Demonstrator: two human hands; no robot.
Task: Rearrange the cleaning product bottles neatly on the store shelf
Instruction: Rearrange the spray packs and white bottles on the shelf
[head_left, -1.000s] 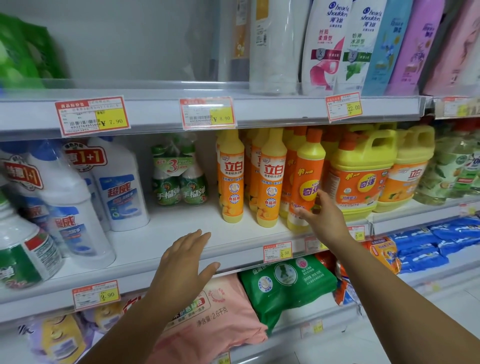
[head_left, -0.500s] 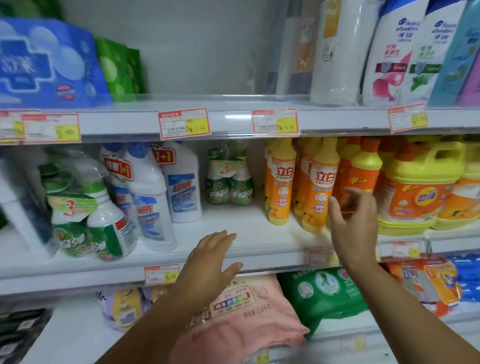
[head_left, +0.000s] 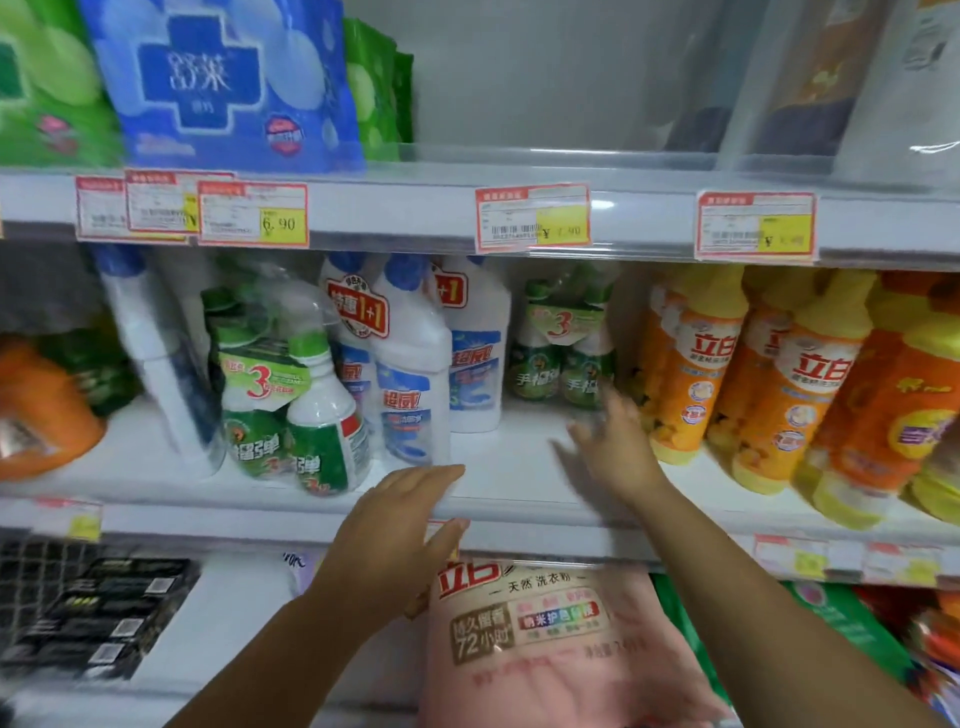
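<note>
On the middle shelf (head_left: 519, 483) stand white toilet-cleaner bottles with blue caps (head_left: 413, 364). A wrapped pack of green-and-white spray bottles (head_left: 291, 400) is at the front left, and a smaller green pack (head_left: 563, 343) stands far back. Orange-yellow dish soap bottles (head_left: 691, 364) fill the right. My left hand (head_left: 389, 535) hovers open over the shelf's front edge, just below the white bottles. My right hand (head_left: 615, 447), blurred and open, is over the bare shelf between the small green pack and the dish soap, touching nothing I can see.
Blue and green wipe packs (head_left: 223, 83) lie on the top shelf at left. A pink detergent bag (head_left: 550, 639) and a green bag (head_left: 841, 623) sit on the shelf below. An orange jug (head_left: 41, 415) stands at the far left. Price tags line the shelf edges.
The view has swung left. My right hand has left the orange dish soap bottles and moved left toward the small green pack; my left hand has stayed open by the shelf's front edge.
</note>
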